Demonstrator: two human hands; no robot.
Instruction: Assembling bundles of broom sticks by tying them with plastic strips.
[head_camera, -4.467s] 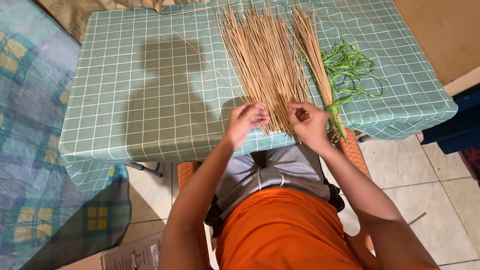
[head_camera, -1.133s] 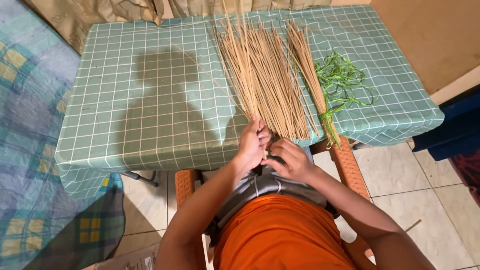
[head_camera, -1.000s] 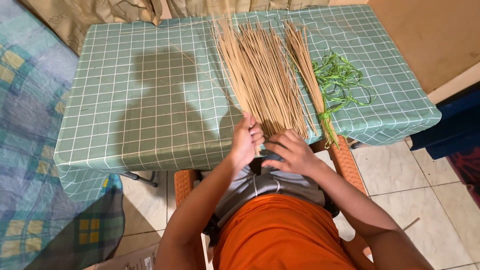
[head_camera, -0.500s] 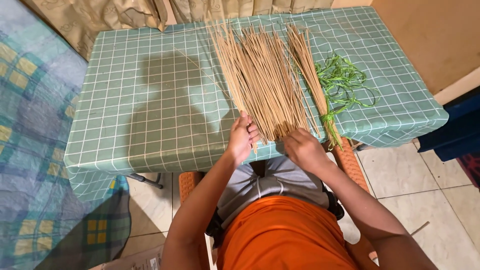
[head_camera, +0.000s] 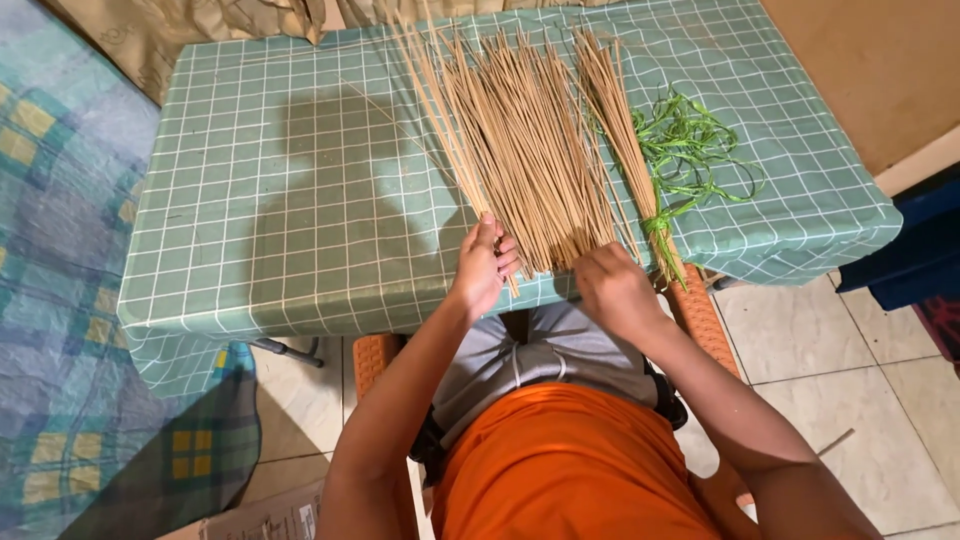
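A fanned pile of thin tan sticks (head_camera: 520, 150) lies on a table with a green checked cloth (head_camera: 300, 200). My left hand (head_camera: 482, 268) pinches a few stick ends at the near left corner of the pile. At the pile's near right end, my right hand (head_camera: 612, 290) has its fingers curled over the stick tips. A separate tied bundle of sticks (head_camera: 628, 150) lies to the right, bound near its lower end with green plastic string (head_camera: 690, 150).
Loose green string is tangled on the cloth right of the bundle. A curtain (head_camera: 200, 30) hangs behind the table. An orange woven chair (head_camera: 700, 320) is under me. Blue checked bedding (head_camera: 50, 250) is at left, tiled floor (head_camera: 850, 380) at right.
Both hands rose from my lap back to the near ends of the stick pile. The camera view shifted slightly.
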